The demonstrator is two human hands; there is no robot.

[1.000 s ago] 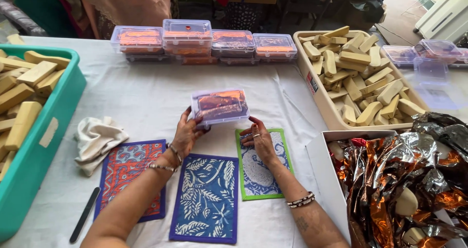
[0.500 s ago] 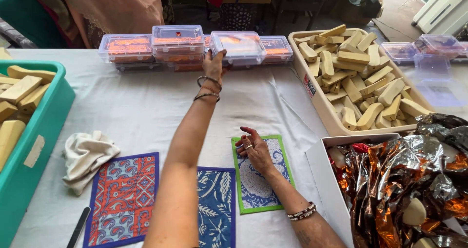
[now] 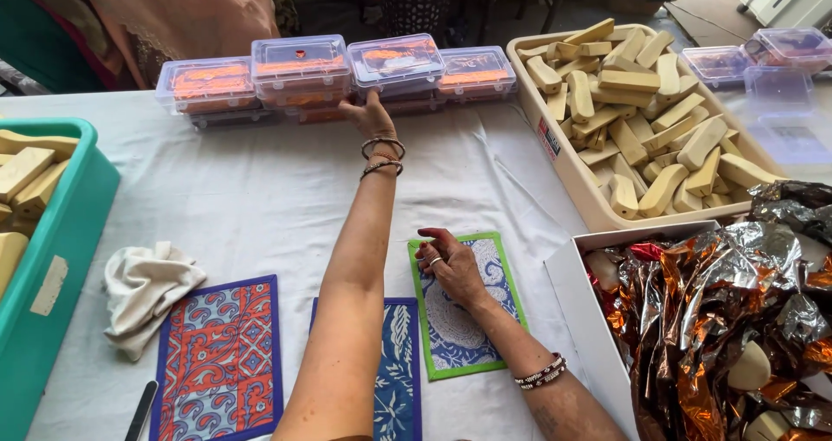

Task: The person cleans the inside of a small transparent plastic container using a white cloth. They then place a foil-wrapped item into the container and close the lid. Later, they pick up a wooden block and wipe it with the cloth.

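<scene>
My left hand (image 3: pixel 371 117) is stretched far across the table, its fingers on the front edge of a clear plastic box (image 3: pixel 399 60) with orange contents. That box sits on top of a row of similar lidded boxes (image 3: pixel 299 67) at the back. My right hand (image 3: pixel 451 263) rests with loosely bent fingers on a green-bordered blue printed mat (image 3: pixel 464 320) and holds nothing. Beneath my left forearm lies a dark blue leaf-patterned mat (image 3: pixel 397 372).
A red and blue mat (image 3: pixel 217 359) and a crumpled white cloth (image 3: pixel 143 289) lie at the left. A teal bin (image 3: pixel 52 285) and a beige tray (image 3: pixel 563 159) hold wooden blocks. A white carton (image 3: pixel 589 320) holds shiny foil. Empty clear boxes (image 3: pixel 771 68) stand far right.
My left hand carried the clear box from above the mats to the back row and set it on the stack. My right hand stayed on the green-bordered mat.
</scene>
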